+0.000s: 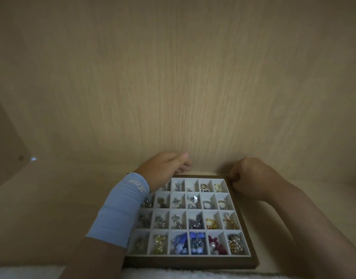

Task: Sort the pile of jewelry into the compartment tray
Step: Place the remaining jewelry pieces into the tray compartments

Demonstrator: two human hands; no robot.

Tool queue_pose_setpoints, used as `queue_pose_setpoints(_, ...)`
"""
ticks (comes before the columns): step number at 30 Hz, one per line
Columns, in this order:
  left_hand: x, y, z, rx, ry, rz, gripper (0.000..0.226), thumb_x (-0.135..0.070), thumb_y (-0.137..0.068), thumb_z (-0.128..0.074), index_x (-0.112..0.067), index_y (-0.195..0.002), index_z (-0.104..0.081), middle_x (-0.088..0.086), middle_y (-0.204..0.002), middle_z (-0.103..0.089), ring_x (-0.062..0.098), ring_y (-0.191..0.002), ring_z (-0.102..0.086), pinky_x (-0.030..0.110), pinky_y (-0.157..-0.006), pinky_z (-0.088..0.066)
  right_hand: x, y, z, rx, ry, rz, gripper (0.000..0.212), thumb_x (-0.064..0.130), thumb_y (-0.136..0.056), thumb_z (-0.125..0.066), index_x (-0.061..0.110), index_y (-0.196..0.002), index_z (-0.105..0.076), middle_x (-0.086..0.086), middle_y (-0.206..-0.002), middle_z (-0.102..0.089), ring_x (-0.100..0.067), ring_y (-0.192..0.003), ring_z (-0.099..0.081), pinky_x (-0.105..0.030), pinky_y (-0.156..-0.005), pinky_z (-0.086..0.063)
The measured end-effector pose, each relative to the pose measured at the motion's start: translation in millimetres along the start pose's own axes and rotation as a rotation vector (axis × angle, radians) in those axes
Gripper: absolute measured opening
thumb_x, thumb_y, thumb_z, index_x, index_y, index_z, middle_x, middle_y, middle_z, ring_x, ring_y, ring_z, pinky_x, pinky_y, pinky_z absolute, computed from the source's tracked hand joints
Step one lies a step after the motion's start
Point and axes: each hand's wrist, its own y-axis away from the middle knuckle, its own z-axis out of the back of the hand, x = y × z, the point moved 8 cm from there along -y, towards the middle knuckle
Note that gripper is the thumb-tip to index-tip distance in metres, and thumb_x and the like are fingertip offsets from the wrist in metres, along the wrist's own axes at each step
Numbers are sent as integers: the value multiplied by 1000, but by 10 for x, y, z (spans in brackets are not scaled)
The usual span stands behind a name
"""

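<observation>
Tray [189, 261] held at far corners, left hand [165, 166] curled, right hand [245, 174] fisted

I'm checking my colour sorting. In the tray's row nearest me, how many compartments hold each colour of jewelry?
Blue jewelry: 2
Dark red jewelry: 1
Yellow jewelry: 1
Gold jewelry: 1
Pale jewelry, too dim to name a colour: 1
Total: 6 compartments in the tray front row

Pale wood-grain back panel [173, 77], matching shelf surface [52, 198], white fluffy cloth [22, 273] along the near edge.
</observation>
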Motion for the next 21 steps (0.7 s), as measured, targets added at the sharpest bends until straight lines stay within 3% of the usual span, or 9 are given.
queue_pose_setpoints(4, -71, 0, 129, -28, -49, -75, 16, -28, -96, -57, -34, -99, -71, -15, -97, -73, 1, -98, -66, 36, -101, -49, 138, -19, 287, -129, -41, 88, 11, 17, -80, -69, 26, -76, -73, 11, -77, -66, -7, -74, -63, -27, -70, -55)
queue_pose_setpoints(8, -82, 15, 251, -68, -51, -88, 15, -27, -90, -66, -30, -103, -72, -12, -96, -75, 0, -96, -67, 26, -95, -50, 692, -9, 556, -222, -317, 337, 13, 13, -81, -74, 25, -85, -73, 13, -79, -68, 1, -73, -63, -7, -67, -45)
queue_pose_setpoints(11, -85, 54, 325, -90, 29, -75, 17, -19, -87, -71, -17, -103, -73, -2, -85, -76, 1, -77, -67, 15, -79, -50, 1121, -43, 495, -147, -514, 465, 14, 11, -81, -76, 23, -87, -73, 6, -81, -71, -3, -75, -67, -14, -70, -53)
queue_pose_setpoints(14, -46, 105, 448, -132, 119, -56, 8, -7, -85, -71, -6, -93, -73, 6, -77, -75, 8, -67, -62, 14, -67, -52, 1282, -132, 409, -134, -636, 480, 12, 10, -82, -77, 20, -88, -73, 0, -81, -72, -6, -71, -66, -21, -70, -55)
queue_pose_setpoints(21, 54, 185, 620, -185, 147, -11, 9, -9, -79, -77, -10, -88, -75, 2, -73, -74, 1, -58, -58, 11, -59, -47, 1322, -245, 240, -135, -870, 405, 12, 11, -82, -80, 15, -91, -74, -11, -84, -74, -24, -76, -71, -39, -80, -59)
